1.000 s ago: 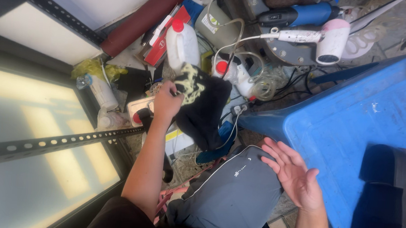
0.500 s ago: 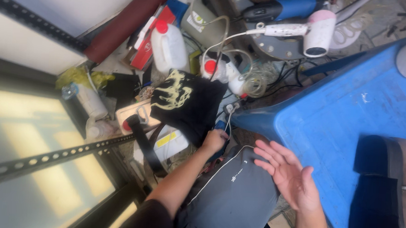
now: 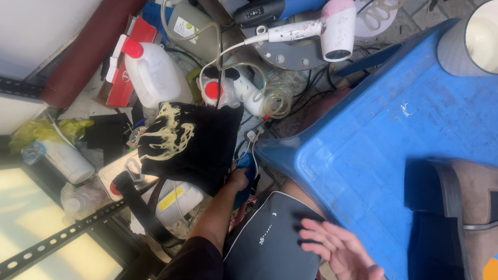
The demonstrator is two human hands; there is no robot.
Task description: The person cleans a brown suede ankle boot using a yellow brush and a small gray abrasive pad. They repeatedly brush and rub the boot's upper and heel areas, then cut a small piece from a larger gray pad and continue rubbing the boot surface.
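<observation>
Your left hand (image 3: 239,178) reaches down into the clutter and closes around a small blue thing (image 3: 246,170); what it is cannot be told, since only a bit of blue shows past your fingers. It sits just under the lower right corner of a black cloth (image 3: 194,145) smeared with yellow glue, and a white cable plug (image 3: 253,136) hangs just above it. Your right hand (image 3: 348,258) is open, fingers spread, gripping nothing; it hovers over the right edge of a dark grey pouch (image 3: 268,248) lying near your lap. Just right of both hands stands a blue plastic stool (image 3: 387,142), and a brown boot (image 3: 481,206) rests on its right part. Beyond the cloth you have 1 white jug with a red cap (image 3: 152,73), a small white bottle with a red cap (image 3: 213,90), a coil of clear tubing (image 3: 277,98) and a white hairdryer (image 3: 325,29). A white cup (image 3: 488,36) stands at the stool's far corner.
</observation>
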